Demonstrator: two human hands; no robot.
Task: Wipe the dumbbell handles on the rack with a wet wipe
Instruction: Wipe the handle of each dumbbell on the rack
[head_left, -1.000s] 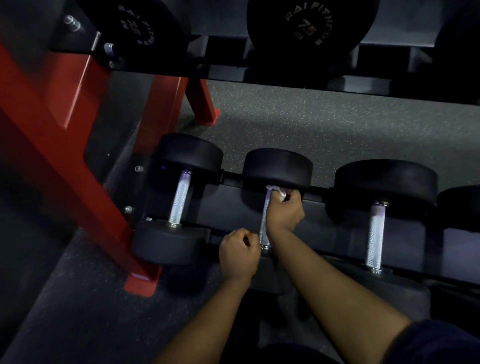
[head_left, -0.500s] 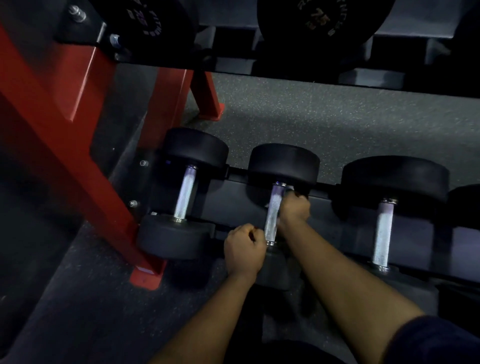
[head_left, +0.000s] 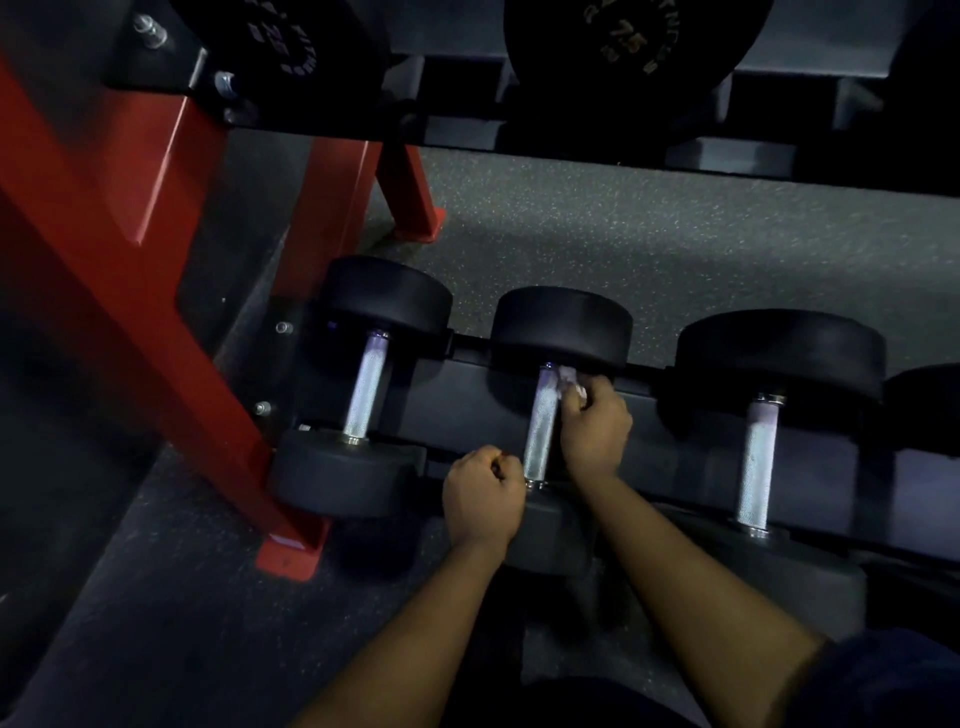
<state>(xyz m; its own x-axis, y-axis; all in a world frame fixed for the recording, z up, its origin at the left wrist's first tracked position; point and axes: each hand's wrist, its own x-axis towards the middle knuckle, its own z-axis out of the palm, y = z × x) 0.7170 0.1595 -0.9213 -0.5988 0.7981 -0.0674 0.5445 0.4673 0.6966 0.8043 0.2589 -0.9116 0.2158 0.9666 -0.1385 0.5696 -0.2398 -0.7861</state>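
A red rack leg (head_left: 130, 249) slants down the left side. Just beside it, the first dumbbell (head_left: 366, 387) lies on the lowest tier, its handle bare. The left hand (head_left: 483, 493) is curled into a fist with nothing seen in it, resting by the near end of the middle dumbbell handle (head_left: 541, 431). The right hand (head_left: 595, 431) pinches a white wet wipe (head_left: 569, 376) against that handle's far end. A third dumbbell (head_left: 756, 462) lies further right, untouched.

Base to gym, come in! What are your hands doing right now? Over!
Right hand pinches wet wipe against middle dumbbell handle, far end. Left hand fisted beside near end, nothing visible in it. Nothing blocks the handle.
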